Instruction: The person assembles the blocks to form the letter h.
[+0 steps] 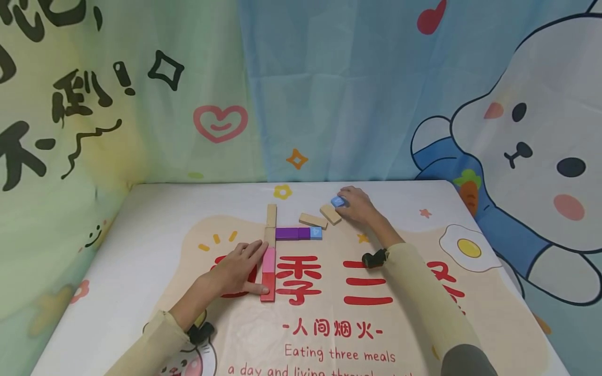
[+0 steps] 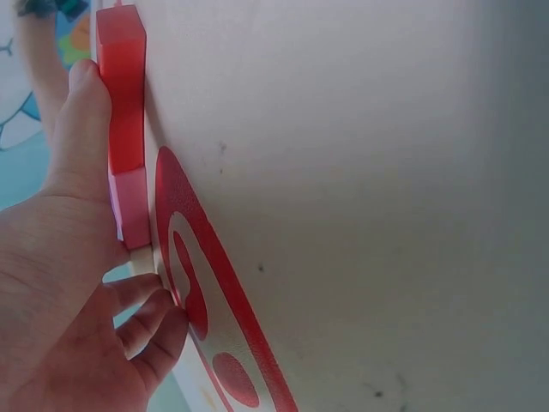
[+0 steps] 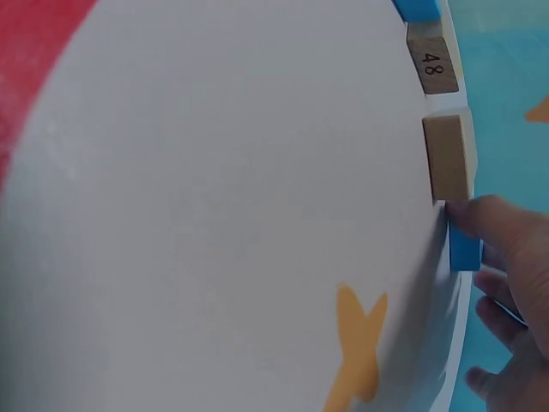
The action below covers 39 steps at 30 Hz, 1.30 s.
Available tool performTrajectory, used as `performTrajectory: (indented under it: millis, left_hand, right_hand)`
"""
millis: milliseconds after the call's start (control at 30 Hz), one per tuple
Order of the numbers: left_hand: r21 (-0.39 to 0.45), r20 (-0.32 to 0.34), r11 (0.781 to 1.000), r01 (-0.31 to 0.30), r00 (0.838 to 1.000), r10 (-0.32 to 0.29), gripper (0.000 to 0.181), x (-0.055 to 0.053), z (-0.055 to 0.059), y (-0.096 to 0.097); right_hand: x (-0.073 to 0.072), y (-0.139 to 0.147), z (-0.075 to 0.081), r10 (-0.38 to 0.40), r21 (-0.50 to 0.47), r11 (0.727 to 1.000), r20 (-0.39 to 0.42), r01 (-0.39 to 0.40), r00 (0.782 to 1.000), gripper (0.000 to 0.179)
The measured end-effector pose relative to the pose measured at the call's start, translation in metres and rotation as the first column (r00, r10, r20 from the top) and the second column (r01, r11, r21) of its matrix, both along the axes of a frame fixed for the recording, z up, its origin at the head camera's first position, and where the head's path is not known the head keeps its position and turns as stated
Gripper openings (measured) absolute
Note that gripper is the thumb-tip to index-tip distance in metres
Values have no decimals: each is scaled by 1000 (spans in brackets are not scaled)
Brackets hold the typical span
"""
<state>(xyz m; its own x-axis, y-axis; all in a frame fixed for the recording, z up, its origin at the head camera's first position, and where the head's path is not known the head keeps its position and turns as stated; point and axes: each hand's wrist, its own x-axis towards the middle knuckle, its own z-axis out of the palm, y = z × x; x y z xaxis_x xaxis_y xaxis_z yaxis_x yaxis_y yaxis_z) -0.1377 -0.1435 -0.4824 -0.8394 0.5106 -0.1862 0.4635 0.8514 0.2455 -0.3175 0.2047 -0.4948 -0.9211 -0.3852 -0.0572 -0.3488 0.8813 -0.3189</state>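
My left hand (image 1: 241,269) lies beside a straight column of blocks, fingers fairly straight, thumb against the red block (image 1: 268,295) at its near end. Beyond it come a pink block (image 1: 268,259) and plain wooden blocks (image 1: 271,215). From the column's right side runs a short row of purple blocks (image 1: 292,234), ending in a light blue block (image 1: 316,233). At the back, my right hand (image 1: 358,204) pinches another blue block (image 3: 466,245) by thumb and fingers; the fingers are partly hidden in the right wrist view. Two loose wooden blocks (image 1: 313,221) lie just left of it.
The blocks rest on a table with a printed cloth (image 1: 376,334) of red characters and drawings. Behind the table's far edge hangs a printed curtain (image 1: 329,104), with a large white cartoon animal (image 1: 541,78) at the right.
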Motion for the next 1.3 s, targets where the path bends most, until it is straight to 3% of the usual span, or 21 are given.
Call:
performTrajectory:
  millis: [100,233,333,400,567,700,933,1300]
  left_hand:
    - [-1,-1,1000,2,1000,-2,110,0,-1,0]
    - [-10,-5,1000,-2,1000,2,110,0,-1,0]
    - [-13,-1,1000,-11,1000,11,110,-1,0,0]
    - [-17,3,1000,-12,1000,12,110,-1,0,0]
    - [-22,2,1000,-7,1000,7,110,-1,1,0]
    - [-21,-2,1000,-4,1000,4,110,-1,0,0]
    - [-20,9,1000,-6,1000,6,110,0,0,1]
    - [-3,6,1000,-2,1000,2,110,-1,0,0]
  right_hand:
    - [2,0,0,-52,-44,998,-24,51,998,53]
    - [13,-4,8,-134,-247,959,38,139,990,53]
    - [32,-12,16,-123,-362,922,67,139,990,52]
    - [48,-19,19,-91,-385,917,51,104,995,51]
    - [89,-31,21,-44,-341,940,-46,25,998,50]
    - [105,-33,18,-70,-249,968,-123,38,990,48]
    - [109,-34,4,-88,-105,992,-186,69,978,47]
    - [108,-37,-2,-120,-117,988,-215,96,969,45]
